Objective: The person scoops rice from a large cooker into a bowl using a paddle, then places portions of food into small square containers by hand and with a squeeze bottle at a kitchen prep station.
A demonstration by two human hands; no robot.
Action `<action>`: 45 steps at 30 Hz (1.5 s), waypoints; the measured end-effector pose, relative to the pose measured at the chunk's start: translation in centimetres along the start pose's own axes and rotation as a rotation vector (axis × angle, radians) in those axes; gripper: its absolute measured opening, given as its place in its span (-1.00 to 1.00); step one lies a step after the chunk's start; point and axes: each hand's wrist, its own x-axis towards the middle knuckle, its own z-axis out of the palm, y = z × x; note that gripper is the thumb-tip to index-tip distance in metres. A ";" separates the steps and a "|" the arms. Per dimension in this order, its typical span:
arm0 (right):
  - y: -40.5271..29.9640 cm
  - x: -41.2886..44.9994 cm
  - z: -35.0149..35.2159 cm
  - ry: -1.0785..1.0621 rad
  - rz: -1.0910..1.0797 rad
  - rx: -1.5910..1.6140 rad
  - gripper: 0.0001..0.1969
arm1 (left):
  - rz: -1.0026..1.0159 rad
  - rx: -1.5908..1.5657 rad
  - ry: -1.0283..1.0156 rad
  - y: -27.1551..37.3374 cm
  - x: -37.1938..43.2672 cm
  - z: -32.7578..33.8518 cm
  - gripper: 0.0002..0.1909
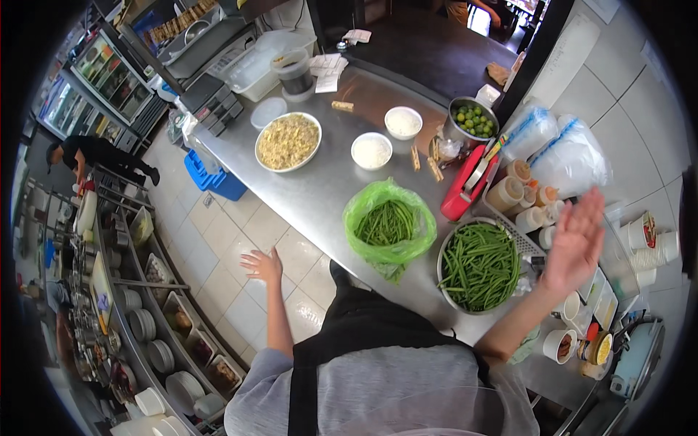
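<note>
My left hand (264, 265) is held out over the tiled floor, fingers spread, with nothing in it. On the other side, my right hand (576, 242) is raised with its palm showing and no object in it, above the squeeze bottles and containers. Between my arms, a green plastic bag (360, 248) of cut green beans (384, 222) stands on the steel counter (322, 204). Right of it is a round metal bowl (443, 289) heaped with long green beans (480, 264), nearest to my right forearm.
Fried rice (289, 141), two bowls of white rice (371, 151), a pot of small green citrus (473, 120), a red tape dispenser (466, 182) and squeeze bottles (504, 193) stand along the counter. A blue bin (215, 177) is on the floor. A person in black (95, 155) bends at the far left.
</note>
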 end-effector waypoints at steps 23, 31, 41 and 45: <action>-21.7 38.0 -1.1 0.434 -1.002 -2.249 -0.39 | 0.410 0.044 0.221 0.6 11.4 0.5 -0.62; -20.3 40.1 -1.3 0.623 -0.897 -2.244 -0.34 | 0.392 0.027 0.205 1.0 9.8 0.0 -0.62; -21.2 40.1 3.1 0.623 -0.752 -2.333 -0.39 | 0.332 -0.018 0.182 -1.4 9.0 1.1 -0.62; -21.8 41.4 2.3 0.686 -0.836 -2.386 -0.38 | 0.317 -0.042 0.168 -1.9 8.8 2.6 -0.62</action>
